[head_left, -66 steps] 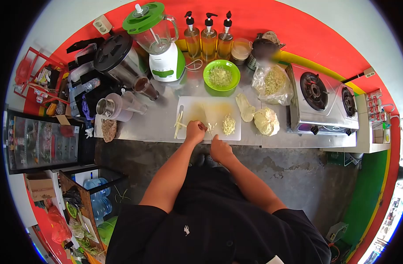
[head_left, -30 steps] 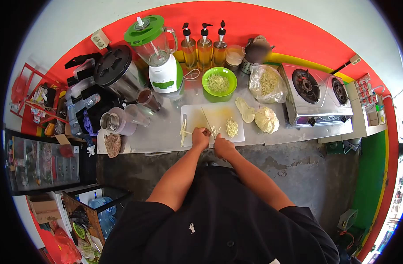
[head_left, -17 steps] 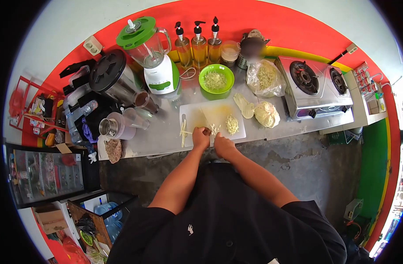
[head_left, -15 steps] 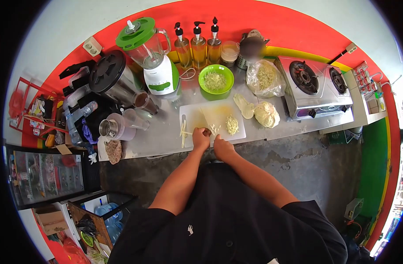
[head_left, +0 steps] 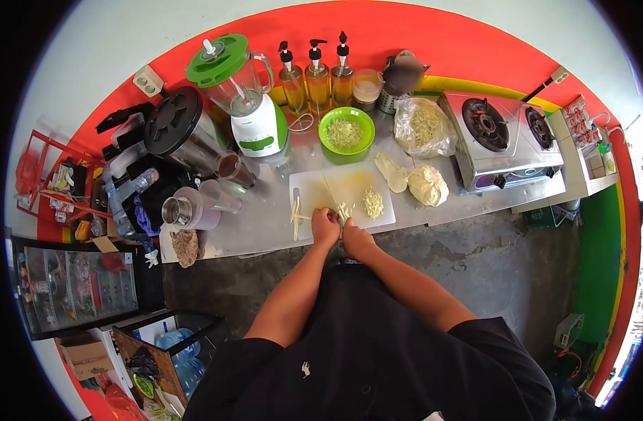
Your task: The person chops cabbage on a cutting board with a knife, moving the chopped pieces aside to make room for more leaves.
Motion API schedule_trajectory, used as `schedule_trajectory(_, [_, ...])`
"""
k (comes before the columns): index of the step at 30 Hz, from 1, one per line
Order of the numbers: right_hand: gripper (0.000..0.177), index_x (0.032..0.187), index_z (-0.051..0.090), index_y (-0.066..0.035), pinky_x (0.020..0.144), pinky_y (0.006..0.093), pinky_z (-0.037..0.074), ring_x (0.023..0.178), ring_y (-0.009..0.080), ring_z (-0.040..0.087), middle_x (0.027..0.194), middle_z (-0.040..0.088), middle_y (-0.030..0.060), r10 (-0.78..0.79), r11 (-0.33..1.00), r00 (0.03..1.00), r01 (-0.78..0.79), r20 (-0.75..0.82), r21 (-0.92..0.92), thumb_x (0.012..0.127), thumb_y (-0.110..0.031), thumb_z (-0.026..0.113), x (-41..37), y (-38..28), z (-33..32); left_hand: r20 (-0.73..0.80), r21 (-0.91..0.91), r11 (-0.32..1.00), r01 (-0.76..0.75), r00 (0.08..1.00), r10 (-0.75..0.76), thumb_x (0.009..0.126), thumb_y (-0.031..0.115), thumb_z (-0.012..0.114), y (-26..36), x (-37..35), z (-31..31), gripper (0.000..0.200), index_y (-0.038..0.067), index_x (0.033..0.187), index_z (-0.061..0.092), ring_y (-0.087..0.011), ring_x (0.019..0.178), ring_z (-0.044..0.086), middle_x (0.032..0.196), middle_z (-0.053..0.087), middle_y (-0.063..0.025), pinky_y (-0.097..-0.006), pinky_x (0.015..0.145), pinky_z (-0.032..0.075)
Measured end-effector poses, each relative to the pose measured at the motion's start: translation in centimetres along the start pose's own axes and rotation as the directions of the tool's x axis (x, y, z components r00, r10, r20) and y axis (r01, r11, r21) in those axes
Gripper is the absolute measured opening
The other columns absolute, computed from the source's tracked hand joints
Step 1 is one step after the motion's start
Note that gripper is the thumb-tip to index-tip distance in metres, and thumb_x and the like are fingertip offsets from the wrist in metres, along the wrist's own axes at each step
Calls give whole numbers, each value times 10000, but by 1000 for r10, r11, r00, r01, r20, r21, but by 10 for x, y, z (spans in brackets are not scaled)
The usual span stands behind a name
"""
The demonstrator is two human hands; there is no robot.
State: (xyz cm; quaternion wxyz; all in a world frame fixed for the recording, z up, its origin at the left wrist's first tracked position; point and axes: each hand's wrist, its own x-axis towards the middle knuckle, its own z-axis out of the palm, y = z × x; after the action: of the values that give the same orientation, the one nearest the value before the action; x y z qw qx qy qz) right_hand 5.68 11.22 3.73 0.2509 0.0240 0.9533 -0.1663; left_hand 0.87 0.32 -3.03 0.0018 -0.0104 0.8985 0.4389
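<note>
While both hands sit at the near edge of the white cutting board [head_left: 309, 191], the right hand [head_left: 356, 238] is closed round a knife [head_left: 333, 193]. The left hand [head_left: 326, 224] curls over cabbage shreds [head_left: 344, 210] by the blade, though I can't tell how tight its hold is.

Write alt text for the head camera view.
A person's left hand and right hand sit close together at the near edge of a white cutting board, beside a pile of pale shreds. A green bowl and blender stand behind.
</note>
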Motion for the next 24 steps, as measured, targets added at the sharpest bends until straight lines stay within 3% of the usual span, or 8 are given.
schedule_trajectory(12, [301, 1150, 421, 30, 853, 531, 540, 991, 474, 672, 1048, 673, 327, 86, 968, 996, -88, 20, 235, 923, -142, 518, -1, 23, 3, -24, 20, 995, -94, 995, 94, 844, 48, 673, 10, -8, -4, 89, 25, 852, 588, -363, 806, 578, 844, 575, -157, -468, 729, 464])
schedule_trajectory(14, [345, 1137, 401, 31, 841, 561, 520, 953, 504, 662, 977, 665, 354, 148, 947, 989, -134, -26, 291, 882, -122, 574, -4, 29, 2, -49, -11, 994, -111, 993, 110, 850, 45, 668, 9, -9, -4, 87, 32, 883, 588, -360, 828, 580, 849, 578, -151, -473, 742, 461])
schedule_trajectory(20, [349, 1140, 428, 29, 828, 557, 526, 953, 485, 666, 962, 672, 337, 267, 930, 954, -218, -135, 295, 891, -164, 580, -7, 41, -5, -27, -16, 989, -150, 988, 150, 864, 81, 662, 13, -12, -8, 88, 39, 919, 608, -353, 867, 591, 890, 606, -132, -466, 777, 466])
schedule_trajectory(24, [341, 1141, 433, 29, 817, 557, 529, 937, 481, 670, 952, 673, 331, 172, 956, 979, -138, -113, 258, 899, -166, 574, -13, 40, -12, 11, 104, 981, -161, 987, 161, 862, 108, 671, 27, -21, -15, 124, 52, 966, 633, -343, 899, 600, 925, 631, -120, -447, 808, 468])
